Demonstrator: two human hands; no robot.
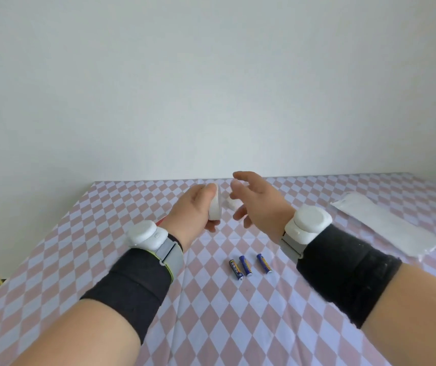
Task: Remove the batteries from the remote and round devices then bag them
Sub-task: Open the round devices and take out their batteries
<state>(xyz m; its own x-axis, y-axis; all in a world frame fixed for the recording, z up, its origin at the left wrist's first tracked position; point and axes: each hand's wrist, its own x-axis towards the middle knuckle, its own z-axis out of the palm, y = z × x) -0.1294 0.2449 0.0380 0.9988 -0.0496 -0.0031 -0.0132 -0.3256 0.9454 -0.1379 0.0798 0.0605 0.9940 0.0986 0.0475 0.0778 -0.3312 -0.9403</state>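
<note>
Above the far half of the table (79,233), the left hand (190,212) grips the round device (215,207). Its fingers and thumb are curled round the rim, so the device stands on edge with one flat face turned toward the right hand (259,207). That hand holds nothing; its fingers are spread and relaxed, just beside the device and not touching it.

Judgement: the device is held edge-up so the free hand can get at its cover or cells.

Three batteries (246,265) lie side by side near the table's middle, apart from both hands. They appear to be set aside for bagging. The bag (385,223) lies flat near the right edge, with no sign that it has been opened. A small white piece (234,206) sits on the table beyond the hands; what it is cannot be told. No remote can be made out.
</note>
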